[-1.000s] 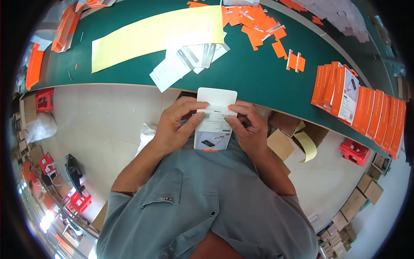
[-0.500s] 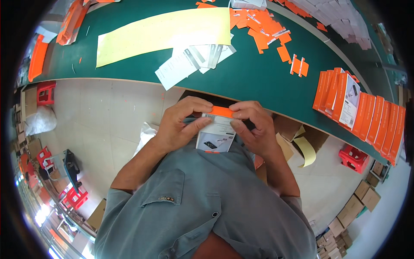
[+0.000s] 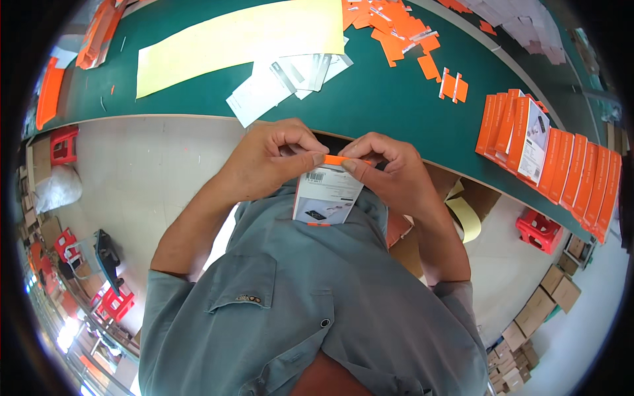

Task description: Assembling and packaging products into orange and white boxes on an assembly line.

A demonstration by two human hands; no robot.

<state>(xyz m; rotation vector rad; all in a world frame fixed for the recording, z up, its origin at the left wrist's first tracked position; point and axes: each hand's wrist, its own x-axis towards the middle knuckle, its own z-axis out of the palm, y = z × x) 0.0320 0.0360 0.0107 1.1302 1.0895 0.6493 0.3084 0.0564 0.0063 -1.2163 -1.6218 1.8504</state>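
A small white and orange cardboard box [image 3: 328,195] stands tilted against my lap, its printed face with a barcode and a device picture toward me. My left hand [image 3: 281,155] pinches the left end of the box's orange top edge between thumb and fingers. At the right end of that same edge, the thumb and fingers of my right hand [image 3: 386,165] are closed on it. The far side of the box is hidden from me.
Ahead lies a green table [image 3: 396,112] with a long yellow sheet [image 3: 244,49], white leaflets [image 3: 261,92] and flat orange card pieces [image 3: 396,36]. Filled-out orange boxes [image 3: 561,162] stand in a row at right. Red stools [image 3: 538,231] and an open carton [image 3: 485,198] are below.
Both hands have moved up slightly, and their fingers now press along the box's top edge. The orange top panel looks narrower from here. The whole view has shifted a little.
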